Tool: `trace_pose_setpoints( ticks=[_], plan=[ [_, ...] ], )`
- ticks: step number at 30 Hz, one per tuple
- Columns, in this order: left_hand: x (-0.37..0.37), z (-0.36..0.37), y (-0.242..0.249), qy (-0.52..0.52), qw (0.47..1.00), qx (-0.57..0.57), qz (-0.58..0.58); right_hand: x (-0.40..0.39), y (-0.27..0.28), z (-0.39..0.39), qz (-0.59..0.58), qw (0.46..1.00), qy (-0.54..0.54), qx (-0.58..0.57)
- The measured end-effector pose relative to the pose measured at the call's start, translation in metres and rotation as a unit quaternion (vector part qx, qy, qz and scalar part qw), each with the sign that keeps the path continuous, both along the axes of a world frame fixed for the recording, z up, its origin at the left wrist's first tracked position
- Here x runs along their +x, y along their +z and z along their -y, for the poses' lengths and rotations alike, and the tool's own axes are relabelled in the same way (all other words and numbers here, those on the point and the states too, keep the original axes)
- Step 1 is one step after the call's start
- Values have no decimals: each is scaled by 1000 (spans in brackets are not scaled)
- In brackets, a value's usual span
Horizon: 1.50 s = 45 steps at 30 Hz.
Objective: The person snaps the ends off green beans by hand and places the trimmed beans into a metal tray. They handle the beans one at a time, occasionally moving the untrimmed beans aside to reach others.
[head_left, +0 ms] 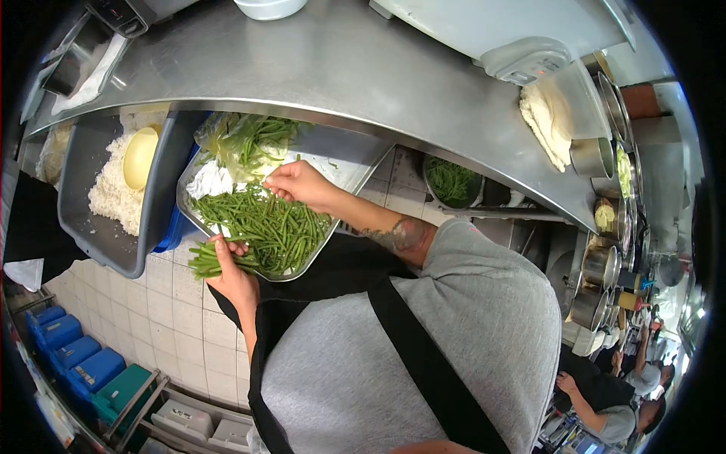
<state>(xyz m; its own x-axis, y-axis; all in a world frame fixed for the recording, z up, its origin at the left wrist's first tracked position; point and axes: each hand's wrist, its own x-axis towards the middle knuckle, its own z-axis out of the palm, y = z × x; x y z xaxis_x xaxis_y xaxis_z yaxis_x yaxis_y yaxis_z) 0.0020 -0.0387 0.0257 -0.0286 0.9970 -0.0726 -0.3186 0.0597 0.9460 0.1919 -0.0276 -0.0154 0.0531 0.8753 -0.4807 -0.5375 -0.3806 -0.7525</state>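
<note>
A metal tray holds a heap of cut green beans, with an open plastic bag of more beans at its far end. My left hand is closed around a bunch of long green beans at the tray's near left edge. Above the heap, beside the bag, my right hand has its fingers pinched together; what they hold, if anything, is too small to make out.
A grey tub of white rice with a yellow bowl stands left of the tray. A steel counter runs beyond. Pots line the right, where other people stand. Blue bins sit lower left.
</note>
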Motion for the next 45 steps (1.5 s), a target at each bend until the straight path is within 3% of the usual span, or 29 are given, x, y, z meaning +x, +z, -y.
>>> trace_pose_setpoints(
  ticks=[2,4,6,7,8,10,12,20,25,28,35,37,38,40,44,45],
  plan=[
    [2,-2,1,-43,989,-74,123,4,8,1,182,974,106,86],
    [-1,-3,-4,-66,979,-130,145,3,-7,3,242,953,112,142],
    [-1,-7,-21,-120,926,-202,296,-1,14,12,481,854,91,174],
    [-4,-7,-29,-135,920,-212,299,-4,9,14,489,845,57,211],
    [-9,-8,-41,-152,920,-205,297,-5,9,15,483,847,65,212],
    [3,-4,-15,-44,937,-273,212,-10,10,16,431,870,90,222],
    [0,-7,-14,-50,941,-273,192,-13,14,16,375,899,93,207],
    [2,-11,-16,10,935,-224,275,-9,24,12,302,910,229,169],
    [1,-11,-13,33,950,-195,243,-18,29,15,237,915,289,153],
    [3,-10,-18,37,969,-160,185,-24,28,15,158,932,285,156],
    [7,-7,-14,32,982,-115,144,-29,22,9,200,931,268,148],
    [7,-7,-16,33,981,-116,151,-30,21,9,239,940,163,179],
    [8,-6,-16,31,980,-119,158,-31,20,8,239,940,164,180],
    [10,-5,-15,28,978,-125,167,-32,18,6,167,970,81,154],
    [6,-9,-16,40,975,-119,184,-18,8,-2,110,988,18,110],
    [4,-10,-15,34,970,-126,203,-12,9,-2,117,986,52,108]
  ],
)
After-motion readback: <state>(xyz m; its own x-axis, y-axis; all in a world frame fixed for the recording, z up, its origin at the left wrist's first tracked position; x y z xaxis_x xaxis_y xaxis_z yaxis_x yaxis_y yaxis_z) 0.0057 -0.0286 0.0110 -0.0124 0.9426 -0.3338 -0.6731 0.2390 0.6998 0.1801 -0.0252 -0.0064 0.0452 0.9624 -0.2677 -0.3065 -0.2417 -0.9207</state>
